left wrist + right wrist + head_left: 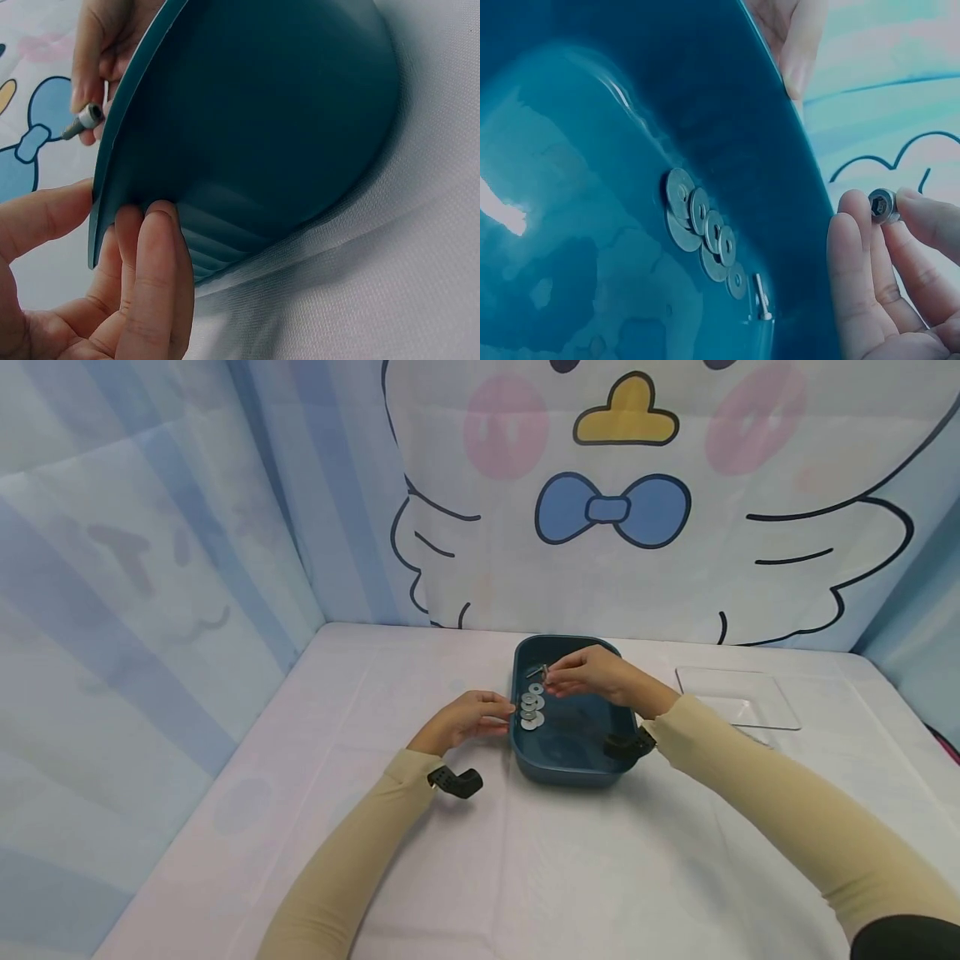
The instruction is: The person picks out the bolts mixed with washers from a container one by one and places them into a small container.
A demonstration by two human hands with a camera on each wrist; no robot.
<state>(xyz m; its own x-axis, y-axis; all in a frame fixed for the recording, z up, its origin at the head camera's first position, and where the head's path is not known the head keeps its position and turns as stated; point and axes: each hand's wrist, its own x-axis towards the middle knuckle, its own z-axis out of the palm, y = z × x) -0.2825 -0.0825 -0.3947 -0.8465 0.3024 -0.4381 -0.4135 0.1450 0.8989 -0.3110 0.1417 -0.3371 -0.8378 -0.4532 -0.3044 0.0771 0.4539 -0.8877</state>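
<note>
My left hand (472,718) pinches the left rim of a dark teal bin (581,745), thumb on one side and fingers against the outer wall, as the left wrist view shows. Over the bin's left part, my right hand (592,675) holds a short socket head bolt (883,205) between thumb and fingertips. Its hex socket faces the right wrist camera, and its threaded shank (73,128) shows in the left wrist view. Several flat metal washers (714,229) lie overlapping in a row along the bin's left side. Beyond them lies a thin screw (761,296).
A clear plastic tray (727,708) lies on the table right of the bin, behind my right forearm. The table has a pale cloth (600,877). A cartoon-printed curtain (480,568) hangs at the back edge, and a striped one (150,652) hangs on the left.
</note>
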